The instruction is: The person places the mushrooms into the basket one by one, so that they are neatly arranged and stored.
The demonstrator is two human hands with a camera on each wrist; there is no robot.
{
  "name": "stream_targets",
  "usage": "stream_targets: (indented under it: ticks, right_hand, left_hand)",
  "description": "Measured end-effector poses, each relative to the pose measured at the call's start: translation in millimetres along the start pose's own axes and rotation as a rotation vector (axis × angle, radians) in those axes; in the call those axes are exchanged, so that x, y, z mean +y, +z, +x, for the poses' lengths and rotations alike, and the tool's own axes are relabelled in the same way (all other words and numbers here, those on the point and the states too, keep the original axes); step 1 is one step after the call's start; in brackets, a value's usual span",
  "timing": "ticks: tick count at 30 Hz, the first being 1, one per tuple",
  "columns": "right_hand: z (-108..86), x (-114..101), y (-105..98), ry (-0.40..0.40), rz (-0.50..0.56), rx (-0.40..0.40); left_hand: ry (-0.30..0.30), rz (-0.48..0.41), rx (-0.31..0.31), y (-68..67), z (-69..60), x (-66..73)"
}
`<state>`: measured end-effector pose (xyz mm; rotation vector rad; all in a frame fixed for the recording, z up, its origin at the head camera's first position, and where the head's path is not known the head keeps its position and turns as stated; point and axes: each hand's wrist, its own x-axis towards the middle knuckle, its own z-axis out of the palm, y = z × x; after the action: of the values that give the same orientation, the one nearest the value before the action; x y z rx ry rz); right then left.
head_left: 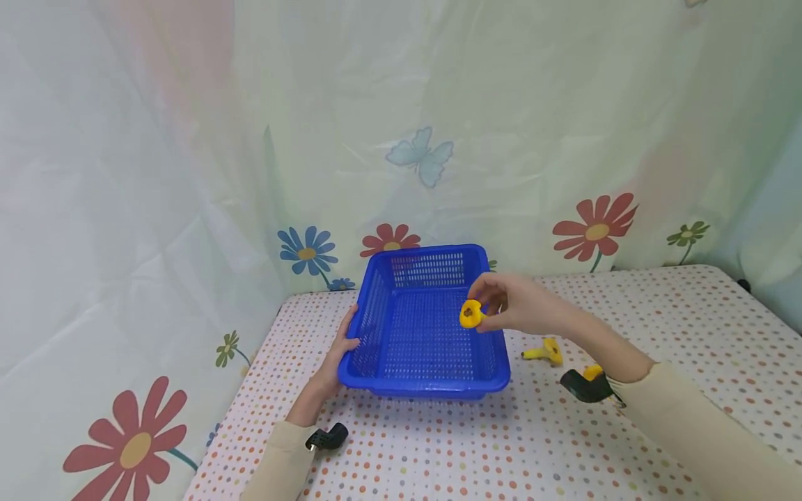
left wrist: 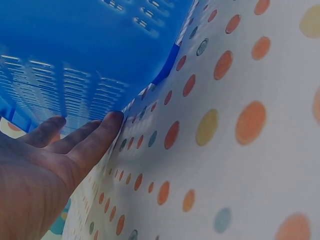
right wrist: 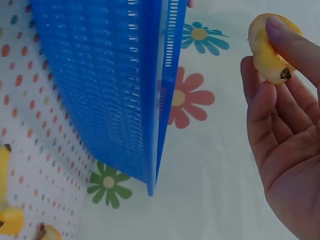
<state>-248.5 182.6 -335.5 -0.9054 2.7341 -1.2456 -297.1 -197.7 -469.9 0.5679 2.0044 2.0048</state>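
Note:
A blue plastic basket (head_left: 426, 385) with slotted walls stands on the table. My left hand (head_left: 335, 351) holds its left side, the thumb at the rim and the fingers along the outer wall (left wrist: 90, 92). Over the basket's right rim, my right hand (head_left: 516, 304) pinches a small yellow piece (head_left: 470, 314). It has a rounded end with a brown mark, and the right wrist view shows a dark tip on it; its exact kind I cannot tell. A similar yellow piece (head_left: 544, 351), stalked with a flared end, lies right of the basket. Another yellow piece (head_left: 592, 371) is partly hidden by the right wrist camera.
White cloth with coloured dots covers the table (head_left: 413, 452). Behind and left of it hangs a pale curtain (head_left: 501, 139) printed with flowers and a butterfly. A black wrist camera (head_left: 328, 437) sits on the left forearm, another (head_left: 585, 387) on the right.

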Motion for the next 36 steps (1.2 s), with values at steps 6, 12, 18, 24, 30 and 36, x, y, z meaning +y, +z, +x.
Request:
stream_targets:
  ticks: [6, 12, 18, 24, 30, 36]
  right_hand:
    - [40.3, 4.1, 0.9, -0.002, 0.056, 0.031]
    - [79.6, 9.0, 10.1, -0.017, 0.076, 0.096]
    - [113.6, 15.1, 23.6, -0.007, 0.120, 0.131]
    - [143.8, 18.3, 33.8, 0.047, 0.124, 0.133]
    - [171.1, 23.0, 41.0, 0.055, 0.097, 0.129]
    - [189.6, 39.8, 57.6, 0.090, 0.092, 0.115]
  left_hand:
    - [0.011, 0.007, -0.008, -0.2, 3.3, 0.9]
    - [0.025, 0.000, -0.015, -0.6, 5.2, 1.2]
    - [0.010, -0.005, -0.003, -1.7, 7.2, -1.1]
    - [0.006, 0.013, -0.009, -5.1, 6.1, -0.8]
    - [-0.003, 0.027, -0.008, -7.7, 8.7, 2.0]
    - [-0.039, 0.101, -0.002, -6.9, 7.2, 10.3]
